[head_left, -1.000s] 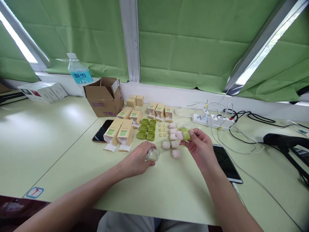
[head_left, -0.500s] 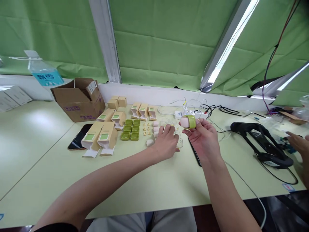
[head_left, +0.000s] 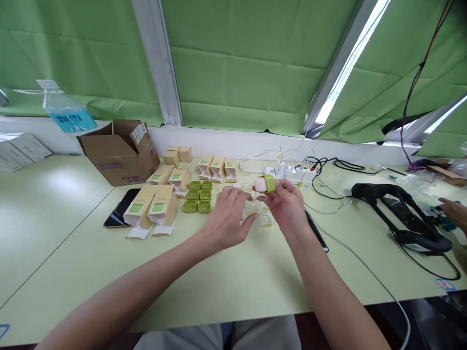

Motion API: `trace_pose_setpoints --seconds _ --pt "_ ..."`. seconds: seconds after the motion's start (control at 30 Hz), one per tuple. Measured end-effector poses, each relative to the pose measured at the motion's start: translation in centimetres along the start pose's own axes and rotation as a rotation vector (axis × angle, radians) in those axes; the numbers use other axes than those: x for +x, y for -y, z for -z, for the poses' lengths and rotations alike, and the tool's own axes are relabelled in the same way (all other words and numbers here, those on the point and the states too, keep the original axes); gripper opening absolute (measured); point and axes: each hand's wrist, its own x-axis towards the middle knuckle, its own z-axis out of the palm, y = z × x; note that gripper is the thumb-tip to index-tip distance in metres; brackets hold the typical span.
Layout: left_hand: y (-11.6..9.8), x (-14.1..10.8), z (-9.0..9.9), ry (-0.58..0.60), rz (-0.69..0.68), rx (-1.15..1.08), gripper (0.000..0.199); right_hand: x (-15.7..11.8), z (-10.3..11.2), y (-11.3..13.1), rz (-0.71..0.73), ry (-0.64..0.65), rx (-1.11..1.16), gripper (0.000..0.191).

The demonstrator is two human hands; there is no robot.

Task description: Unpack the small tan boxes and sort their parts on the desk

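Observation:
Held up in my right hand (head_left: pixel 286 201) is a small pale pink block with a green band (head_left: pixel 269 183) around one end, pinched between thumb and fingers. My left hand (head_left: pixel 231 214) hovers low over the table, thumb apart from its curved fingers, nothing visible in it. It covers most of the small yellow pieces (head_left: pixel 218 188) and the pink blocks. Beside it are clear plastic cases (head_left: pixel 266 220). Several green square trays (head_left: pixel 204 206) stand in rows left of my left hand. Open kraft boxes (head_left: pixel 163 201) with green labels stand farther left.
A large cardboard box (head_left: pixel 120 155) and a black phone (head_left: pixel 122 209) are at the left. Behind my right hand lie a power strip (head_left: pixel 301 175) and cables. A black headset-like frame (head_left: pixel 401 218) and another person's hand (head_left: pixel 454 211) are at the right.
My right hand has moved left with the green-banded pink block. My left hand has moved left, away from the clear cases, and its thumb has spread; more of the clear cases now shows.

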Motion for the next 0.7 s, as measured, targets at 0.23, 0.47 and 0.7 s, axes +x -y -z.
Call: trace_pose_setpoints --seconds 0.23,0.47,0.7 --pt "4.9 -3.3 5.1 -0.016 0.180 -0.487 0.064 0.4 -3.5 -4.0 -0.318 0.201 0.005 0.043" --pt "5.7 -4.8 5.8 0.149 0.064 -0.464 0.060 -1.1 -5.1 -6.3 -0.505 0.312 -0.090 0.044" --pt "5.3 -5.3 4.5 -0.011 0.244 -0.449 0.046 -2.4 -4.3 -5.8 -0.224 0.224 -0.374 0.043"
